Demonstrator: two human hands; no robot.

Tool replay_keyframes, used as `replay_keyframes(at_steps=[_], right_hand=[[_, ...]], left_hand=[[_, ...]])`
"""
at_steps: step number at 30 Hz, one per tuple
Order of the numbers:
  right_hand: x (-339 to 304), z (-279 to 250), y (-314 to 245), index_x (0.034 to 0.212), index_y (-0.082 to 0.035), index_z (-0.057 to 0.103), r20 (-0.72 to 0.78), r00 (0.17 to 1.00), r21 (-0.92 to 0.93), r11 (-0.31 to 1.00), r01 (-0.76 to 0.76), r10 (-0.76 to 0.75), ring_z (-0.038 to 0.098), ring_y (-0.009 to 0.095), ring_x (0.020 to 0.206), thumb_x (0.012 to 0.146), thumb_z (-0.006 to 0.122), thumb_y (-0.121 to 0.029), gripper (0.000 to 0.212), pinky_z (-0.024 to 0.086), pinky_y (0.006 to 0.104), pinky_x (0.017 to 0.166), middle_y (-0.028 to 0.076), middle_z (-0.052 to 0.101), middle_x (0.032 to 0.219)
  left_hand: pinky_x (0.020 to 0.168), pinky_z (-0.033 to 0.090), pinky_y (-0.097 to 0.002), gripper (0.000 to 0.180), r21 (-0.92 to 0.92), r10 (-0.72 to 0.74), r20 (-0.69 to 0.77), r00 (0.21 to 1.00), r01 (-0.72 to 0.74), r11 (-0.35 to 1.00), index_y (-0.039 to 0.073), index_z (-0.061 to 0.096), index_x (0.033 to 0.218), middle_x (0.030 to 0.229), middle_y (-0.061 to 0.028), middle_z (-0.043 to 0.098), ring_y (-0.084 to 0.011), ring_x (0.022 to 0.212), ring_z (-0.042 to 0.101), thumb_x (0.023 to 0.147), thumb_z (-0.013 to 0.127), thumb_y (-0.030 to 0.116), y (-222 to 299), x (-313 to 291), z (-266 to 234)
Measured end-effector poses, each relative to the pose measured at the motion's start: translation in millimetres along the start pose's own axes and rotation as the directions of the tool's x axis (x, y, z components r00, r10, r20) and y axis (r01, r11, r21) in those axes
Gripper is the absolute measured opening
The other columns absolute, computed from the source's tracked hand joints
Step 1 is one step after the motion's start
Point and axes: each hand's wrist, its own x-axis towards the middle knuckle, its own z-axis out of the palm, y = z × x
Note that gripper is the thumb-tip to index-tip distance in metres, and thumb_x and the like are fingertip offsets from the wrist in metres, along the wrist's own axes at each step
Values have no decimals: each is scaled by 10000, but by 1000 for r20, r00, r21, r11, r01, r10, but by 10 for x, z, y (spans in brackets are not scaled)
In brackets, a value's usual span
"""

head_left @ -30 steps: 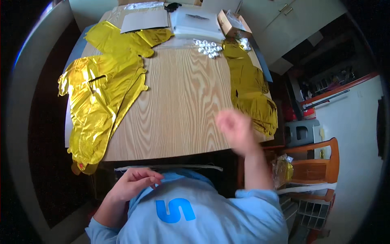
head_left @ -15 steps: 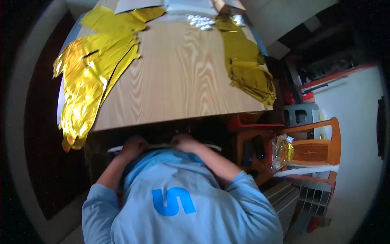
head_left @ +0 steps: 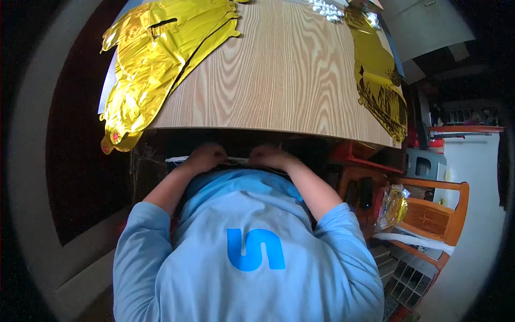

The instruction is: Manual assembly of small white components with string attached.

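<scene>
Head view: wood-grain bench (head_left: 268, 75), 12 o'clock. Large gold foil piece (head_left: 147, 70), 10 o'clock; darker gold foil piece (head_left: 375, 59), 2 o'clock. Left hand (head_left: 208, 157) and right hand (head_left: 266, 156), fingers curled at bench's 6 o'clock edge; grasp on thin white strip (head_left: 237, 160) there: cannot tell. Small white pieces (head_left: 326, 9), 1 o'clock.

the crinkled gold foil (head_left: 145, 70) on the left shines like a mirror, while the right-hand foil stack (head_left: 375, 59) looks darker but just as glossy. i see a smooth, satiny wood-grain tabletop (head_left: 268, 70), matt white strands (head_left: 237, 160), a soft, dull cloth shirt (head_left: 206, 225), a polished wooden chair (head_left: 428, 221) and a smooth grey plastic stool (head_left: 421, 153).
</scene>
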Motion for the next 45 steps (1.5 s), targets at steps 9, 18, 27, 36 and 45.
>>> replay_keyframes(at_steps=[9, 18, 27, 36, 45], right_hand=[[-92, -235, -102, 1001, -55, 704, -73, 997, 8, 1000, -27, 27, 644, 225, 947, 849, 614, -274, 281, 485, 344, 863, 120, 694, 989], [-296, -205, -296, 967, -77, 690, -446, 885, -210, 977, 41, -133, 654, 260, 862, 880, 587, -230, 204, 503, 340, 791, 129, 679, 895], [-696, -231, -807, 961, 5, 677, -640, 738, 122, 919, 375, -216, 648, 184, 810, 889, 589, -73, 138, 509, 295, 728, 104, 688, 870], [-1083, -302, -1490, 1076, -19, 594, -235, 939, 794, 508, 335, -252, 594, 155, 913, 993, 477, -252, 274, 470, 278, 811, 56, 637, 981], [-1200, -298, -1705, 806, -8, 580, -611, 536, -236, 780, 580, -583, 590, 300, 654, 895, 571, -128, 150, 481, 381, 577, 129, 558, 721]], left_hand=[[814, 494, -346, 275, -333, -98, -74, 992, 68, 941, 23, 704, 951, 919, -147, 692, -222, 888, 653, 851, 637, 270, -11, 48, -93], [819, 496, -349, 258, -203, 27, -135, 990, -54, 978, 25, 691, 945, 980, -156, 682, -253, 904, 654, 845, 650, 259, 407, -7, -195], [693, 499, -425, 104, 21, 456, -229, 860, -464, 886, 47, 683, 862, 860, -162, 638, -344, 797, 621, 803, 631, 115, 1108, -262, -443], [649, 457, -353, 92, 203, 658, -372, 655, -634, 746, 49, 690, 830, 727, -48, 586, -245, 684, 583, 743, 706, 75, 1706, -746, -1231], [666, 436, -293, 118, -916, 99, -397, 912, -400, 13, -6, 671, 799, 830, -85, 628, -160, 737, 551, 870, 609, 66, 1745, -852, -1035]])
